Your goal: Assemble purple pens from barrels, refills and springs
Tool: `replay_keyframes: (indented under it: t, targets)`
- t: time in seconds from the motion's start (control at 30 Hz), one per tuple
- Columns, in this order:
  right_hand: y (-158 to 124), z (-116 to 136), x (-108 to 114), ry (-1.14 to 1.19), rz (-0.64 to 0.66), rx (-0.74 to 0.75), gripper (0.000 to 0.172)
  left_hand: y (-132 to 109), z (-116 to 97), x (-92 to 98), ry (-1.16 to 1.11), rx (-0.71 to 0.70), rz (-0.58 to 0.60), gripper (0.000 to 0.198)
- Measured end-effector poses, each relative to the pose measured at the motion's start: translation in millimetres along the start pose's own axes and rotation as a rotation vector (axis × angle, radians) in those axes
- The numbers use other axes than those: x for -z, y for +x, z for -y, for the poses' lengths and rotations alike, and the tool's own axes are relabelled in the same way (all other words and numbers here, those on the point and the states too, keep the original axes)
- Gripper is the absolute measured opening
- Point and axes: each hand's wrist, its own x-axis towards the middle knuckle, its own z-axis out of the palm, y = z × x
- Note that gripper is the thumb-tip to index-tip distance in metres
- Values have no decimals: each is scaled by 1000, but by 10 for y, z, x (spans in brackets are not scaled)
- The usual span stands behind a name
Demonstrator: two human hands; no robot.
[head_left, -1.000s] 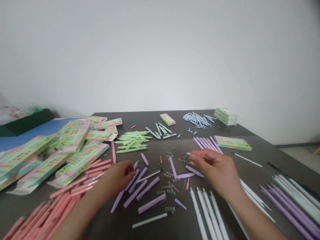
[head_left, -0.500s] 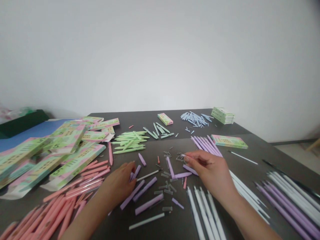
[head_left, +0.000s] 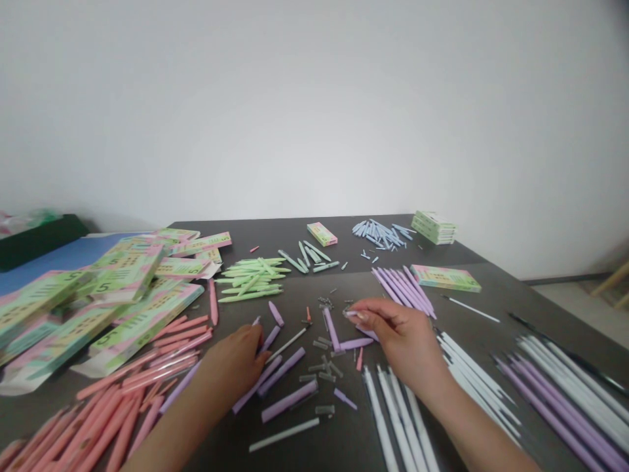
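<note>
My left hand (head_left: 238,360) is closed, and a purple pen barrel (head_left: 256,320) shows just past its fingertips; most of that barrel is hidden. In a pinch between thumb and forefinger, my right hand (head_left: 398,331) holds a small pale purple pen piece (head_left: 350,314). Between the hands lie purple barrels (head_left: 289,401), a purple tip section (head_left: 276,313), clear short sleeves (head_left: 324,410), tiny springs (head_left: 325,302) and a small purple clicker part (head_left: 345,398). A white refill (head_left: 287,344) lies beside my left fingers. Under my right hand are more purple parts, partly covered.
Pink barrels (head_left: 98,419) and flat pen cartons (head_left: 132,275) fill the left. Green pens (head_left: 253,278) and blue parts (head_left: 381,233) lie farther back. White refills (head_left: 400,419) and purple pens (head_left: 550,413) are at right, near stacked cartons (head_left: 433,227).
My right hand has moved slightly left with the small piece. My left hand has shifted a little, and a purple barrel end now shows above its fingers. The view has turned slightly.
</note>
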Motion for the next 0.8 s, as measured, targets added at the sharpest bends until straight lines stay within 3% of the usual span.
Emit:
replay_keyframes:
  t: [0.27,0.47,0.63,0.8]
  targets:
    - [-33,29,-107,270,93,-63,15,10,-41,-39,10,12,-26,20]
    - [-82,64,-143,223,92,21,13,29,-43,37,-27,33,-110,18]
    - [-111,87,-145,192,69,82,9,-34,-97,107,-136,-84,-247,22]
    - [-137,147,-98,103,27,96,9,-189,-235,113,-300,-266,-299,19]
